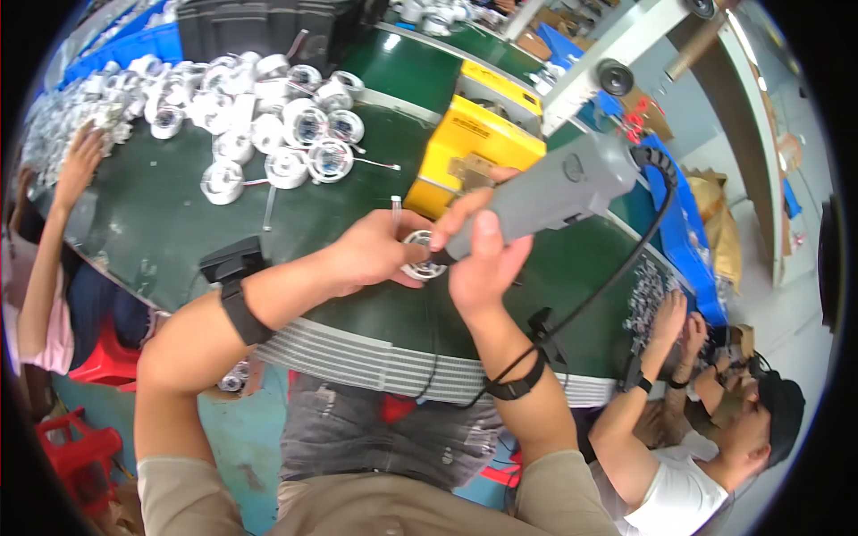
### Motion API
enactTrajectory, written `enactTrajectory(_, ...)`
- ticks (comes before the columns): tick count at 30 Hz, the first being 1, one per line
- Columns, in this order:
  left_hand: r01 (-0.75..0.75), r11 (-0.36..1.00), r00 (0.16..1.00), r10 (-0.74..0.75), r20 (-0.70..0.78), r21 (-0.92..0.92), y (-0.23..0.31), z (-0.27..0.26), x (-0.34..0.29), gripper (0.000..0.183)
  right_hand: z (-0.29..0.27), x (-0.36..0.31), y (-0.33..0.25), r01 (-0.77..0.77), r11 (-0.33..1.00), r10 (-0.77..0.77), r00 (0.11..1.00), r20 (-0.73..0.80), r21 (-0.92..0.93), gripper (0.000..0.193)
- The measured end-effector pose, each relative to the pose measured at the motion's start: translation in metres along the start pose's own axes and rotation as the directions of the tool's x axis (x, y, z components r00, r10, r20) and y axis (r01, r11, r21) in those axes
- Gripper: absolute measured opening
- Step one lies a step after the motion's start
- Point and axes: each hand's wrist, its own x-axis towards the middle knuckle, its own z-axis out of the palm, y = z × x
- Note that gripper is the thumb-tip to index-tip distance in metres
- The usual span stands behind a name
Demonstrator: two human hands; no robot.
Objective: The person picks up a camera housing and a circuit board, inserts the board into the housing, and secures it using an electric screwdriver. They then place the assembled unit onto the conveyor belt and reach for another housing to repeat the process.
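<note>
Above the green desk (179, 223), near its front edge, the left hand (371, 250) has its fingers closed on the side of a small white ring (429, 271), holding it just over the surface. Right beside it, the right hand (487, 268) is wrapped around a thick grey power tool (545, 192), thumb on the near side. The tool slants down to the left, its dark tip at the ring; whether the two touch is hard to tell. A black cable (617, 268) runs from the tool's upper end down past the right forearm. Black straps (243, 311) circle both forearms.

Beyond the hands stands a yellow box (429, 170), with a brown piece against its near side. To its left, white round parts (288, 167) lie heaped, some with thin wires trailing, in front of a black crate (259, 36). At the far left, a co-worker's hand (82, 159) rests on a pile of small white pieces (63, 121). On the right, a person in a black cap (785, 411) reaches toward scattered small parts (648, 295) near a blue tray (688, 232).
</note>
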Motion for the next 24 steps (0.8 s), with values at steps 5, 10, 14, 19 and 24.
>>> enactTrajectory(5,-0.402,0.470,0.783,0.622,0.029,0.785,0.000,-0.006,-0.003,0.025,-0.032,-0.016,0.000,0.014,0.999,-0.014,1.000,-0.014,-0.033,0.060)
enactTrajectory(10,-0.354,-0.069,0.165,0.977,0.135,0.933,0.023,-0.024,-0.002,0.040,-0.029,-0.014,-0.004,0.014,0.999,-0.014,1.000,0.009,-0.029,0.052)
enactTrajectory(14,0.221,-0.193,0.315,0.942,0.118,0.956,0.035,-0.068,-0.004,0.045,-0.022,-0.009,0.006,-0.004,0.998,0.005,1.000,0.015,-0.057,0.042)
enactTrajectory(19,0.416,-0.022,0.410,0.897,-0.167,0.909,0.007,-0.109,0.009,0.041,-0.009,-0.006,0.005,-0.142,0.989,0.144,0.989,0.041,-0.053,0.037)
enactTrajectory(24,0.467,-0.048,0.373,0.916,-0.148,0.883,-0.002,-0.104,0.016,0.043,-0.012,-0.012,0.003,-0.112,0.980,0.133,0.984,0.120,-0.166,0.032)
